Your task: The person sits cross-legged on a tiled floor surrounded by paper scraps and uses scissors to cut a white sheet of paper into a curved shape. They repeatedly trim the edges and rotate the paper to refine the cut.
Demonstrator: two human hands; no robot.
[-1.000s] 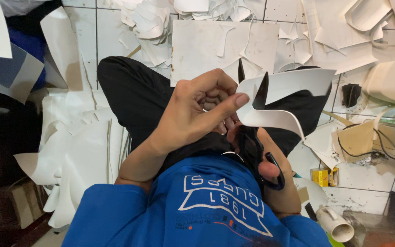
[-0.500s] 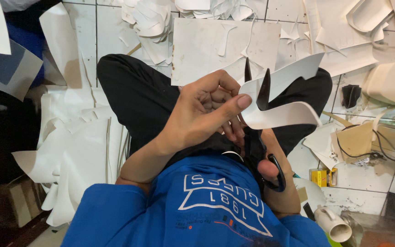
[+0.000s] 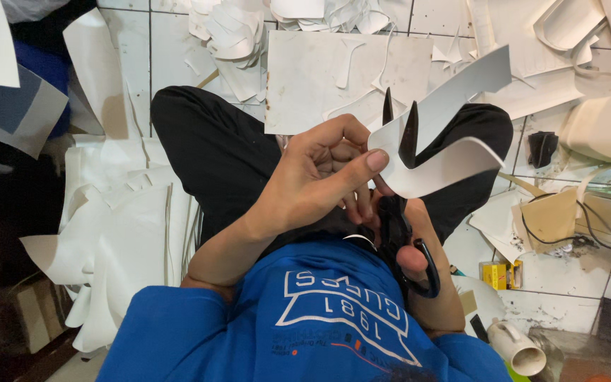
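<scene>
Strip (image 3: 447, 134) higher, scissors (image 3: 399, 212) apparently deeper

Only one package shows here: a small yellow box (image 3: 498, 274) down on the white tiled floor (image 3: 567, 279), toward the floor's right edge. It's squat and rectangular, bright yellow with a darker side face turned this way, lying among paper offcuts just below a brown card scrap (image 3: 551, 216) looped with black cable. There's print on it, too small to make out. Next, the one label-like thing: a printed white emblem (image 3: 344, 308) on the chest of the blue shirt (image 3: 199, 332), a trapezoid outline with white lettering inside, seen upside down, with smaller print beneath it. No signs in view, no screens either.
</scene>
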